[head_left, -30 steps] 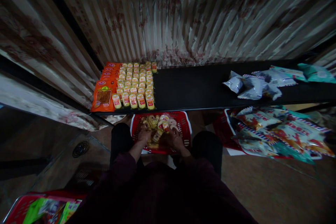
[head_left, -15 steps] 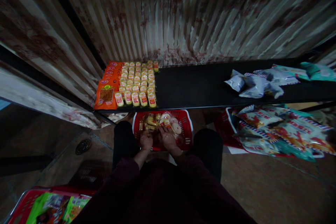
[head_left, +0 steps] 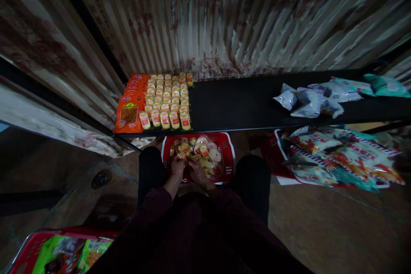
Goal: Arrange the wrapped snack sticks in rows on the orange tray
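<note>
Roughly a quarter of the shelf [head_left: 237,111] looks stocked so far: orange packets [head_left: 128,115] and neat rows of small yellow packs [head_left: 167,102] at its left end. Just under its front edge, left hand [head_left: 177,166] and right hand [head_left: 196,171] are down in the red basket [head_left: 228,154], which is heaped with loose packs [head_left: 207,154]. It's too dark to tell either grip. Mid-shelf is bare up to the silver bags [head_left: 308,102], and my knees [head_left: 253,175] box the basket in.

Small yellow packets [head_left: 205,152], heaped in red basket [head_left: 230,161]
</note>
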`<state>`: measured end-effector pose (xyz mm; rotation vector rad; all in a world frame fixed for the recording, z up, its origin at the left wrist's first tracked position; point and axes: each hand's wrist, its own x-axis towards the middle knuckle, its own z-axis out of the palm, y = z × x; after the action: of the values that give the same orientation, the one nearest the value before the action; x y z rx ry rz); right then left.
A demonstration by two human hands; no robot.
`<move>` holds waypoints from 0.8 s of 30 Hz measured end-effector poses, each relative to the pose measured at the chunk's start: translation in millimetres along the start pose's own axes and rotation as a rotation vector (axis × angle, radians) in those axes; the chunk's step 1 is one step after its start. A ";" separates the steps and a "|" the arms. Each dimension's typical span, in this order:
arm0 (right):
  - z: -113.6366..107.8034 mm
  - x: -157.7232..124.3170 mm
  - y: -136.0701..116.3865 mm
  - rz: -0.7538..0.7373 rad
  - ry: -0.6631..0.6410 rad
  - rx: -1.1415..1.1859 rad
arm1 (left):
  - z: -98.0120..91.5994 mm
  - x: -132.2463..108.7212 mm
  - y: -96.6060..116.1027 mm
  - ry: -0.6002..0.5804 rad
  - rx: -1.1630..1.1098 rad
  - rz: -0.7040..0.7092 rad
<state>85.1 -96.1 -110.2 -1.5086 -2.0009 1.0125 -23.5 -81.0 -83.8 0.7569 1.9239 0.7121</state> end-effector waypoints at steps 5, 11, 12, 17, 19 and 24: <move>-7.8 -3.6 6.4 0.167 0.122 0.357 | -2.4 -2.7 -2.9 -0.176 -0.357 -0.086; -16.9 -3.2 10.6 0.336 0.145 0.794 | -11.4 -7.1 -1.3 -0.384 -0.624 -0.096; -18.3 -3.9 11.1 0.346 0.152 0.809 | -11.5 -7.6 -0.8 -0.398 -0.638 -0.096; -25.3 -7.9 13.4 0.372 0.157 0.867 | -5.4 -10.7 1.4 -0.410 -0.662 -0.094; -26.9 -8.6 14.4 0.386 0.162 0.894 | -1.4 -13.0 2.7 -0.366 -0.662 -0.107; -33.1 -10.2 12.4 0.376 0.234 0.889 | 7.1 -16.3 7.1 -0.237 -0.651 -0.117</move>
<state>119.6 -94.4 -97.7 -1.3851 -0.8862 1.5102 -9.2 -87.4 -72.7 0.2993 1.3832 1.0481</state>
